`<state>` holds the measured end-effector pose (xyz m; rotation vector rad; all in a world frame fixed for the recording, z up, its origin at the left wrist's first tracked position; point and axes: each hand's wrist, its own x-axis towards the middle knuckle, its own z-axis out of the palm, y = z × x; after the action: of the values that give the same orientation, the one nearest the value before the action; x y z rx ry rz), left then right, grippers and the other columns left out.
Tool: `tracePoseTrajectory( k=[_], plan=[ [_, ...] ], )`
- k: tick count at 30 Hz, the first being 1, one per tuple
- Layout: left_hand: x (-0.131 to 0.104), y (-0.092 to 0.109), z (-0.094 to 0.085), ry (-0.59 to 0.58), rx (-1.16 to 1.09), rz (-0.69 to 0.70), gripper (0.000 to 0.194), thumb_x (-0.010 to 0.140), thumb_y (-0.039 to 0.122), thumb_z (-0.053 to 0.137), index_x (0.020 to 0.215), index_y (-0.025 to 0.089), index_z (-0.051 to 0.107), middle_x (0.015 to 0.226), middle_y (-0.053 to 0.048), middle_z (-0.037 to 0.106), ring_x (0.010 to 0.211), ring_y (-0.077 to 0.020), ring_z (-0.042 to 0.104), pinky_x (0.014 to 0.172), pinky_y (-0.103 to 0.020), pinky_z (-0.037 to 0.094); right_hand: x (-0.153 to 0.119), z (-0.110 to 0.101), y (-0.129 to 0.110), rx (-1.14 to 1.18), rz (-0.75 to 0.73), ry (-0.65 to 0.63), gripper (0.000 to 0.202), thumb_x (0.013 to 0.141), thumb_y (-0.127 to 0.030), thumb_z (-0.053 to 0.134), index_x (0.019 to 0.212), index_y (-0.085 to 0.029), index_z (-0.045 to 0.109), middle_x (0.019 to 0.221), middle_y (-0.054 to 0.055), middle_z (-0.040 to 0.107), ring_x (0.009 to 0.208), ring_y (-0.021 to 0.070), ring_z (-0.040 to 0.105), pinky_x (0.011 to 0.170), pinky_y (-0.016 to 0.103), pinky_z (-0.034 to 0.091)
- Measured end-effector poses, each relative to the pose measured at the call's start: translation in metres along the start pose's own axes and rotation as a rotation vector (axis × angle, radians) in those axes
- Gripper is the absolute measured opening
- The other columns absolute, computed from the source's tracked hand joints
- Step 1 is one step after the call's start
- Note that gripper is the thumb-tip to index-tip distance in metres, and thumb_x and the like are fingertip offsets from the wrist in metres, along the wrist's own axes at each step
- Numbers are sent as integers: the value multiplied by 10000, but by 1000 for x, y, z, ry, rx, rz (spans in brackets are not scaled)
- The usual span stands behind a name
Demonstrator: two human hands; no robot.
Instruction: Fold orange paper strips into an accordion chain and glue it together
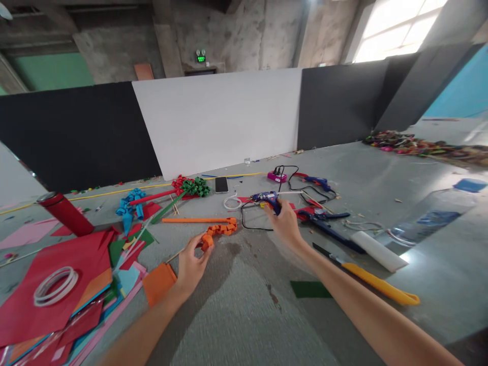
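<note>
Head: paper (208,241) in left hand (191,263), glue gun (266,196) in right hand (285,222)

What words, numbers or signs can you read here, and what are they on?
"EXIT": on the glowing green sign; the marks above that word are too blurred to read.
Glue gun: there is a pale label on it, but any print is too small to read.
Pink power strip: pale marks, too small to read.
I can't read any other words or numbers.
</note>
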<state>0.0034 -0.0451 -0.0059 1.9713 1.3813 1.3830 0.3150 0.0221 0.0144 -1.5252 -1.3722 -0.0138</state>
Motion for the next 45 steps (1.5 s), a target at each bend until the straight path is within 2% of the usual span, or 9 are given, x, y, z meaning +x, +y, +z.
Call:
tracePoseTrajectory(
  k=[5, 9, 11, 16, 19, 23, 29, 37, 45],
  plan=[
    [-1, -1, 1, 7, -5, -9, 351, 876, 396, 650, 1161, 193, 624, 1035, -74, 716, 925, -200, 681, 866, -332, 526, 0, 4, 13, -218, -3, -120, 428, 897, -492, 494, 1104, -128, 581, 1099, 190, 616, 1054, 334, 542, 898, 454, 411],
    [-1, -3, 2, 4, -15, -9, 349, 877, 387, 651, 1164, 192, 620, 1053, -80, 713, 942, -200, 678, 877, -329, 522, -16, 5, -7, -367, -54, -124, 399, 893, -460, 541, 1127, -137, 565, 1198, 220, 550, 1143, 389, 473, 927, 529, 350],
    [0, -4, 2, 6, -23, -9, 350, 873, 378, 655, 1169, 195, 617, 1064, -80, 710, 954, -200, 677, 884, -328, 521, -27, 8, -31, -268, -128, -166, 350, 900, -435, 556, 1120, -163, 563, 1177, 200, 569, 1121, 364, 495, 924, 512, 353],
    [0, -7, 1, -2, -37, 2, 322, 862, 302, 651, 1167, 205, 622, 1082, -74, 711, 967, -204, 680, 888, -338, 526, -62, 28, -100, 201, -329, -546, 165, 897, -333, 618, 997, -210, 576, 975, 57, 672, 939, 226, 609, 901, 407, 393],
    [0, -8, 1, -6, -40, 25, 317, 853, 219, 623, 1169, 201, 621, 1108, -78, 708, 1002, -210, 676, 895, -348, 531, -78, 45, -120, 341, -356, -570, 202, 834, -290, 701, 976, -208, 584, 959, 45, 672, 935, 214, 604, 878, 373, 422],
    [0, -8, 1, 14, -15, 54, 350, 832, 149, 600, 1178, 202, 622, 1103, -79, 709, 991, -213, 679, 878, -352, 543, -89, 58, -119, 413, -317, -498, 187, 811, -232, 704, 951, -212, 582, 907, 31, 657, 880, 210, 599, 835, 358, 446],
    [0, -6, 2, -5, 29, 49, 357, 851, 163, 600, 1203, 215, 612, 1146, -87, 698, 1037, -225, 670, 915, -373, 532, -94, 59, -111, 561, -316, -426, 109, 864, -247, 659, 935, -222, 579, 888, 32, 636, 857, 198, 594, 789, 327, 482],
    [-2, -6, 1, -55, 58, 58, 364, 869, 174, 595, 1230, 222, 599, 1176, -88, 688, 1045, -220, 666, 934, -383, 527, -97, 55, -107, 616, -389, -417, 38, 916, -240, 617, 950, -229, 602, 903, 41, 648, 879, 199, 598, 814, 338, 499],
    [-2, -5, 1, -41, 94, 75, 350, 878, 212, 601, 1228, 230, 607, 1166, -88, 695, 1049, -225, 670, 920, -370, 535, -98, 52, -106, 594, -400, -454, 54, 940, -265, 584, 974, -247, 621, 951, 52, 669, 950, 220, 607, 868, 367, 497]
  ],
)
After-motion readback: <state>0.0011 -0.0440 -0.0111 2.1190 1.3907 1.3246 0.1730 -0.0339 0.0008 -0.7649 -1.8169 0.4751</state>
